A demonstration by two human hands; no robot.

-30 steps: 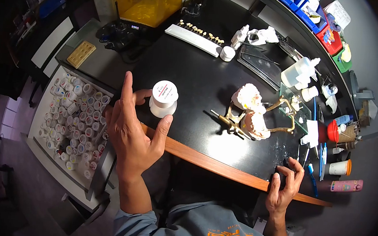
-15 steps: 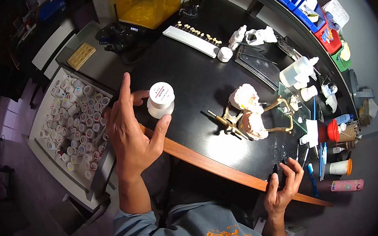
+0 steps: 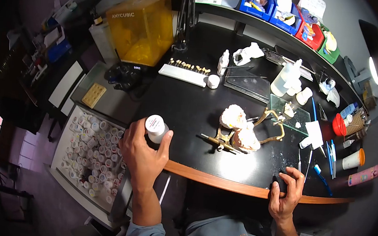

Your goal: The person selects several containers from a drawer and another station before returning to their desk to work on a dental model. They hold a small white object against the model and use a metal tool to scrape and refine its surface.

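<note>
My left hand [image 3: 144, 152] curls around a small white jar [image 3: 155, 130] near the table's front left edge. Its fingers wrap the far left side and the thumb lies along the right. The jar is upright, its printed lid facing up. My right hand [image 3: 286, 194] rests at the wooden front edge, fingers bent and apart from the thumb, with nothing visible in it. Between the hands, a brass articulator [image 3: 223, 141] lies on the table with two pale dental casts [image 3: 245, 138].
An open drawer [image 3: 121, 197] full of white jars sits at left. Behind are a tooth shade holder [image 3: 183, 75], a small lidded jar [image 3: 213, 81], a squeeze bottle [image 3: 287, 77] and a glass plate [image 3: 297, 116]. A blue toothbrush [image 3: 323, 179] and brushes lie at right, near a cup [image 3: 354, 159].
My left hand has gone from spread fingers beside the white jar to fingers closed around it. My right hand stays at the table edge. The head view has shifted, tilting upward.
</note>
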